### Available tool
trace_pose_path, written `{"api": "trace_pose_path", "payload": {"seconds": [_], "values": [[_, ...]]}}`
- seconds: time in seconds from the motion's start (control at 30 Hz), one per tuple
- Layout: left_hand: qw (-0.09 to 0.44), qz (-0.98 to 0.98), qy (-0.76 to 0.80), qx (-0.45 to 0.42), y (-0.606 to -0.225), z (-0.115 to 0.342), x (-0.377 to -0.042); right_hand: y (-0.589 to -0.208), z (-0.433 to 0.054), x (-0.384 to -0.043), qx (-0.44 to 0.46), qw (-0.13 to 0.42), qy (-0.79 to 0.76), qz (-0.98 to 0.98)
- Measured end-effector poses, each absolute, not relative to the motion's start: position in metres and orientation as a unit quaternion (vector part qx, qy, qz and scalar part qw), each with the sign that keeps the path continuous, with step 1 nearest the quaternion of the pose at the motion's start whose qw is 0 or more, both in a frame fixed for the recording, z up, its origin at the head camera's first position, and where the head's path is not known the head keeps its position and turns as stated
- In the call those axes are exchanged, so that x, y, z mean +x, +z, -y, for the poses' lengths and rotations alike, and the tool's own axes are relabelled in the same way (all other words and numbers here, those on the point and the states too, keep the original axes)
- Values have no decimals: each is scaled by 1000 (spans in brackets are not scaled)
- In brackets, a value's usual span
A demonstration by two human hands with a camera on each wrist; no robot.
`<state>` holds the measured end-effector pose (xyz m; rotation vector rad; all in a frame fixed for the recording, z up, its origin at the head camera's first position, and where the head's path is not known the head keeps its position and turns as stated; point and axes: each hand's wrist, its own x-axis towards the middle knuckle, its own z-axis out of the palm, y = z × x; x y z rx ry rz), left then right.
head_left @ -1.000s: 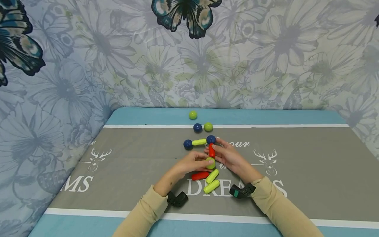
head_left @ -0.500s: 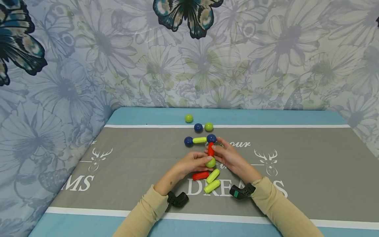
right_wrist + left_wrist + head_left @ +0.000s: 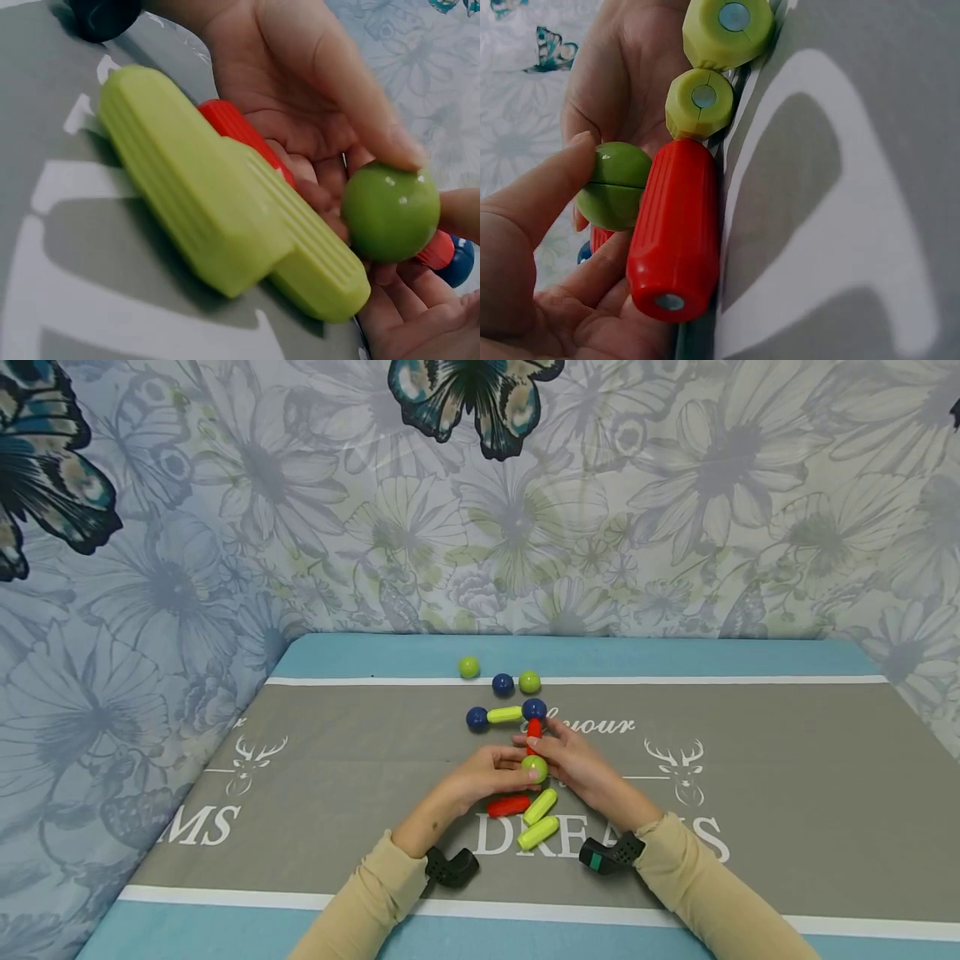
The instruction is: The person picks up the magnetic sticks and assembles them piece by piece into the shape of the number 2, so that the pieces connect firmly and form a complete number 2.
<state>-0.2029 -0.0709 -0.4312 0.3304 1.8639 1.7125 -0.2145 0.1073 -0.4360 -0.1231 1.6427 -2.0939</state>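
My left hand (image 3: 480, 774) pinches a green ball (image 3: 536, 767) with the thumb on top, also plain in the right wrist view. Against that ball stands a red magnetic rod (image 3: 533, 728), gripped near its lower end by my right hand (image 3: 588, 772). The rod's far end meets a blue ball (image 3: 534, 708), joined by a yellow-green rod (image 3: 505, 715) to a second blue ball (image 3: 477, 719). Just below the hands lie a loose red rod (image 3: 676, 225) with a silver disc in its end and two yellow-green rods (image 3: 180, 172) (image 3: 319, 247).
Beyond the joined pieces are a blue ball (image 3: 503, 685), a green ball (image 3: 529, 682) and another green ball (image 3: 468, 667) farther back. A grey printed runner (image 3: 787, 843) covers the blue table (image 3: 675, 653), which ends at a flowered wall (image 3: 637, 527).
The farthest green ball has rolled left and nearer. My right fingers have slid down the red rod toward the held green ball; the joined pieces have shifted slightly.
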Motion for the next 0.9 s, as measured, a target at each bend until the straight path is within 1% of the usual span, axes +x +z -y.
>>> {"api": "trace_pose_path", "payload": {"seconds": [0.17, 0.43, 0.6, 0.67, 0.77, 0.9], "values": [[238, -767, 570, 171, -428, 72, -200, -439, -106, -215, -56, 230, -762, -602], [207, -815, 498, 211, -417, 86, -195, -439, -109, -215, -39, 238, -790, -563], [171, -861, 380, 293, -410, 91, -190, -438, -110, -216, -29, 245, -802, -544], [161, -877, 329, 310, -408, 90, -187, -437, -110, -216, -28, 246, -805, -540], [152, -894, 287, 308, -405, 89, -184, -437, -110, -216, -21, 247, -808, -535], [142, -901, 289, 290, -405, 91, -184, -437, -110, -216, -14, 247, -810, -532]]}}
